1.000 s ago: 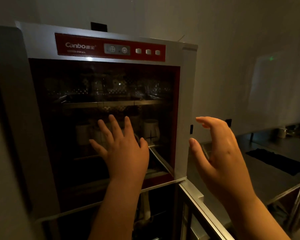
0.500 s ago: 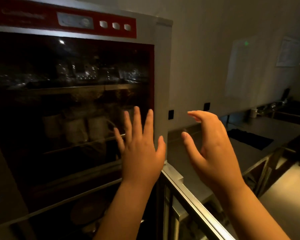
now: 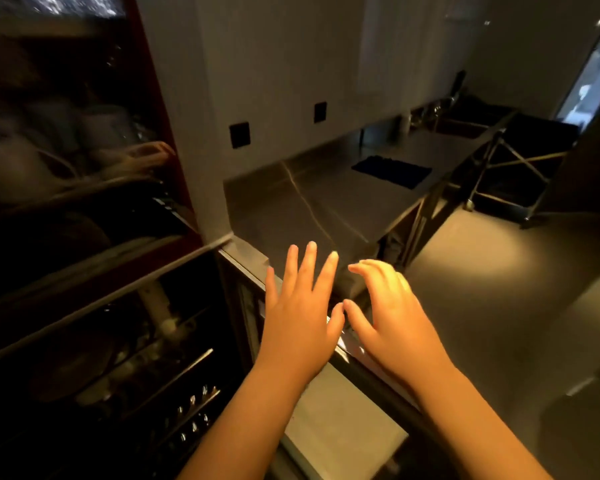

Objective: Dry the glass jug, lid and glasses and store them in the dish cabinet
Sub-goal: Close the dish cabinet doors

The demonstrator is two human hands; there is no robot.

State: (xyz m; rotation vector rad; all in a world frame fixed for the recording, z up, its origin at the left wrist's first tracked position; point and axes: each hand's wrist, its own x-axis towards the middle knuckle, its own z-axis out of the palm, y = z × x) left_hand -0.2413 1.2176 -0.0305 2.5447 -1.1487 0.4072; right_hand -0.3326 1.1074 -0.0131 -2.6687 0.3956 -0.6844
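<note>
The tall dish cabinet with the dark glass door and dark red frame (image 3: 84, 202) stands at the left end of the long grey steel counter (image 3: 326, 202), and I judge that it is placed there so that dried things travel only a short way from the counter into the shelves. Behind the glass of the upper part some pale rounded vessels (image 3: 94, 133) can be made out on a shelf, but the picture is too dark to say if they are the jug, the lid or the glasses; none of these is seen on the counter. In the lower part there are wire racks (image 3: 174, 403) with dim dishes. The left hand (image 3: 300, 313) is held in front of the right edge of the cabinet with released grip, fingers straight and spread, holding nothing. The right hand (image 3: 392, 313) is just beside it, thumb near thumb, fingers loosely bent and also grasping nothing. Both are free probably because the storing is finished. A dark blue cloth (image 3: 392, 172) lies flat on the counter farther along, well apart from the hands, near the front edge, and a sink (image 3: 465, 123) is at the far end.
</note>
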